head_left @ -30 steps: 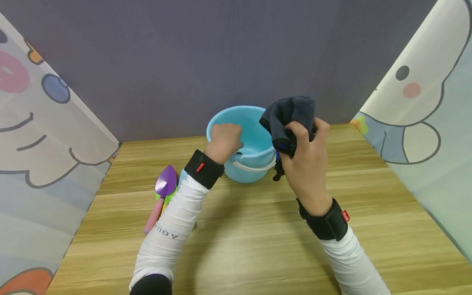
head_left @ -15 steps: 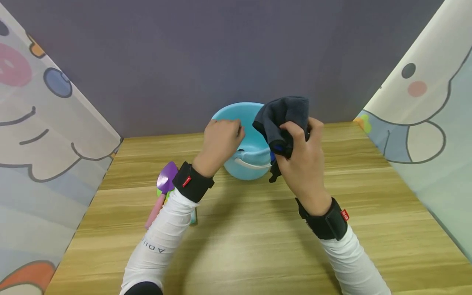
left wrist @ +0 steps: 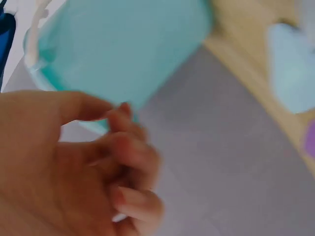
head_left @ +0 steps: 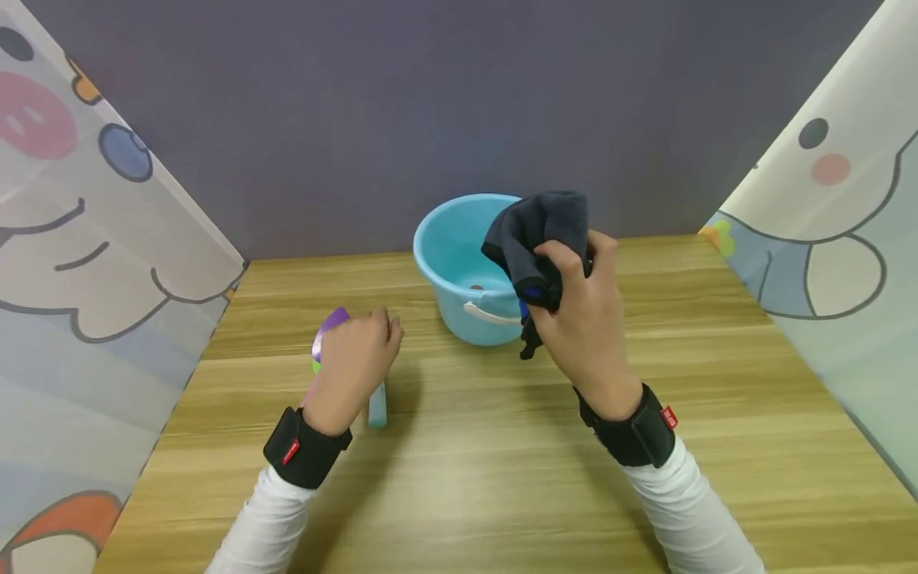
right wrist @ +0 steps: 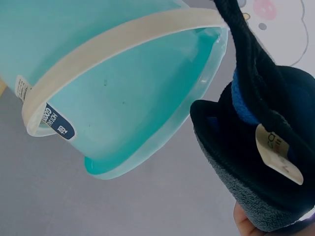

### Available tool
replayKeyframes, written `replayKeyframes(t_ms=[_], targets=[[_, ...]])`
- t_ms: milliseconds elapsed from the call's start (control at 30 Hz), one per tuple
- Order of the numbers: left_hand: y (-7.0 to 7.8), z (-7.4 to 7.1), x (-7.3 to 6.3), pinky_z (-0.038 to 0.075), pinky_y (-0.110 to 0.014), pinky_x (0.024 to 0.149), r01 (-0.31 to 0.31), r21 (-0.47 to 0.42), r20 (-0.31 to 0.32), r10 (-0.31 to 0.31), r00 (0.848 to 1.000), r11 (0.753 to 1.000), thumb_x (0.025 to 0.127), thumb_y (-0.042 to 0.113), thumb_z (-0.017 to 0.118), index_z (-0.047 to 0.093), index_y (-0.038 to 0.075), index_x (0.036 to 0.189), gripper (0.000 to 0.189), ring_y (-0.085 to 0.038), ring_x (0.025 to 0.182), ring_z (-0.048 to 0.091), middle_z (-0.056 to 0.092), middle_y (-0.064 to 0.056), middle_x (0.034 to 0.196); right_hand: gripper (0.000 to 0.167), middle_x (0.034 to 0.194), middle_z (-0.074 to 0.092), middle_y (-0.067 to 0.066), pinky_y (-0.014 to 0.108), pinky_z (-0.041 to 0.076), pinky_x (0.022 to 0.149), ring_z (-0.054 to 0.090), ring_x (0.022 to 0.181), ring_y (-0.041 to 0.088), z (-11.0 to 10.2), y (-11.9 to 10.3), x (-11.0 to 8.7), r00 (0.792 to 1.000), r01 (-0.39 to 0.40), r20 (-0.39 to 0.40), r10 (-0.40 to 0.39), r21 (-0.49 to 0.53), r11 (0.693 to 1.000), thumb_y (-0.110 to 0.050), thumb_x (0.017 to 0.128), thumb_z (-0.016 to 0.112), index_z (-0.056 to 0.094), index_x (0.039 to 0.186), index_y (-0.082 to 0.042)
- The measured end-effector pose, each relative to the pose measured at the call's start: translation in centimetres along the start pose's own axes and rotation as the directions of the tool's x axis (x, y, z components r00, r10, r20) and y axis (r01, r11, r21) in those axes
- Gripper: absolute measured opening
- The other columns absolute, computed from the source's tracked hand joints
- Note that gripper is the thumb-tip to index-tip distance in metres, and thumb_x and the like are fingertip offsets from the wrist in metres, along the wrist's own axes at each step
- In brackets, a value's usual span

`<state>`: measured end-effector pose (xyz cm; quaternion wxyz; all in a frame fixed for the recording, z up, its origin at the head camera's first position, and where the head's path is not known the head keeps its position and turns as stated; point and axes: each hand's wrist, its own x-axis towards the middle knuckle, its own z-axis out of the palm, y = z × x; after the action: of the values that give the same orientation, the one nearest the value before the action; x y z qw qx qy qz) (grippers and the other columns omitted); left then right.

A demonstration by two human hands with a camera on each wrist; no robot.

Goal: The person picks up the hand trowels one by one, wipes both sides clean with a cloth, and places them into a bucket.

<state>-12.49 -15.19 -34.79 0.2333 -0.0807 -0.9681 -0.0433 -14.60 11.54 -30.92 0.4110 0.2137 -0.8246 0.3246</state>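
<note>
A light blue bucket with a white handle stands at the back of the table. A small brownish thing shows inside it. My right hand grips a dark grey fleecy cloth with black edging, held up over the bucket's right rim. Blue lining and a pale label show in the right wrist view. To the left of the bucket, my left hand hovers over toy sand tools, fingers loosely curled, with nothing seen in it. It hides most of the purple-bladed toy shovel.
A light blue tool handle sticks out beside the left hand on the wooden table. Behind the bucket rises a dark grey wall. Cartoon-printed panels flank the table on both sides.
My left hand has withdrawn from the bucket, leftward and toward the body, to over the sand tools. My right hand still holds the cloth by the bucket's rim.
</note>
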Motion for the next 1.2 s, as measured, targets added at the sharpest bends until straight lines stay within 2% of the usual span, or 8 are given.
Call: replayKeyframes(t_ms=[200,300,367,467,633,867,1100,1200], targets=[[-1.1,3.0,-4.7,0.037,-0.037,0.037,0.05,0.173,-0.07,-0.038,0.997,0.984,0.085,0.019,0.076,0.05,0.003,0.064,0.037,-0.026,0.04,0.052,0.048,-0.008,0.049,0.046,0.127,0.04,0.028,0.051,0.051,0.062,0.059,0.086,0.042,0.0,0.0,-0.2,1.0,0.008,0.002,-0.008,-0.004,1.0,-0.008,0.092,0.072,0.045,0.128,-0.018],[-1.4,4.1,-5.8,0.039,-0.036,0.039,0.055,0.254,-0.108,-0.029,0.994,0.966,0.08,0.022,0.081,0.051,0.003,0.061,0.04,-0.025,0.041,0.054,0.049,-0.008,0.047,0.046,0.127,0.041,0.028,0.05,0.051,0.062,0.059,0.087,0.042,0.0,-0.1,-0.2,1.0,0.012,0.004,-0.012,-0.004,1.0,-0.008,0.092,0.072,0.045,0.128,-0.018],[-1.6,4.6,-6.3,0.038,-0.034,0.039,0.052,0.258,-0.081,-0.032,0.996,0.965,0.08,0.024,0.082,0.05,0.004,0.06,0.043,-0.023,0.04,0.052,0.047,-0.005,0.046,0.046,0.127,0.041,0.028,0.05,0.052,0.062,0.059,0.087,0.042,0.0,-0.1,-0.3,1.0,0.016,0.004,-0.016,-0.006,1.0,-0.008,0.092,0.073,0.045,0.128,-0.018],[-1.6,5.1,-6.5,0.038,-0.034,0.036,0.067,0.199,0.05,-0.079,0.996,0.978,0.084,0.025,0.078,0.047,0.006,0.058,0.044,-0.022,0.039,0.051,0.044,-0.003,0.049,0.047,0.126,0.041,0.028,0.05,0.052,0.062,0.059,0.089,0.042,0.0,-0.1,-0.5,1.0,0.02,0.003,-0.02,-0.009,1.0,-0.007,0.091,0.073,0.045,0.128,-0.018],[-1.6,5.2,-6.4,0.044,-0.039,0.038,0.123,0.139,0.225,-0.153,0.962,0.983,0.088,0.023,0.071,0.048,0.005,0.061,0.04,-0.026,0.043,0.055,0.047,-0.005,0.055,0.048,0.126,0.041,0.028,0.05,0.052,0.063,0.059,0.09,0.042,0.0,-0.2,-0.6,1.0,0.021,0.001,-0.021,-0.012,1.0,-0.007,0.091,0.074,0.045,0.128,-0.018],[-1.8,5.3,-6.4,0.043,-0.041,0.037,0.134,0.1,0.236,-0.154,0.96,0.986,0.09,0.017,0.066,0.048,0.002,0.068,0.032,-0.026,0.043,0.053,0.045,-0.005,0.052,0.05,0.128,0.041,0.028,0.05,0.053,0.064,0.057,0.096,0.043,0.0,-0.3,-0.3,0.999,0.027,0.019,-0.027,-0.002,1.0,-0.006,0.09,0.074,0.045,0.128,-0.019],[-2.2,5.3,-6.1,0.041,-0.041,0.039,0.222,0.019,0.347,-0.214,0.913,0.975,0.094,0.02,0.059,0.052,0.0,0.077,0.027,-0.025,0.048,0.053,0.049,-0.007,0.058,0.049,0.127,0.041,0.028,0.051,0.054,0.065,0.057,0.097,0.043,0.0,-0.4,-0.3,0.999,0.032,0.027,-0.032,-0.001,0.999,-0.007,0.091,0.074,0.044,0.128,-0.018],[-2.3,5.2,-6.3,0.036,-0.037,0.038,0.219,-0.003,0.305,-0.208,0.929,0.976,0.092,0.02,0.06,0.052,0.001,0.077,0.026,-0.021,0.046,0.05,0.047,-0.005,0.056,0.049,0.127,0.041,0.028,0.051,0.054,0.065,0.057,0.097,0.043,0.0,-0.4,-0.3,0.999,0.036,0.023,-0.036,0.001,0.999,-0.007,0.09,0.074,0.045,0.128,-0.018]])
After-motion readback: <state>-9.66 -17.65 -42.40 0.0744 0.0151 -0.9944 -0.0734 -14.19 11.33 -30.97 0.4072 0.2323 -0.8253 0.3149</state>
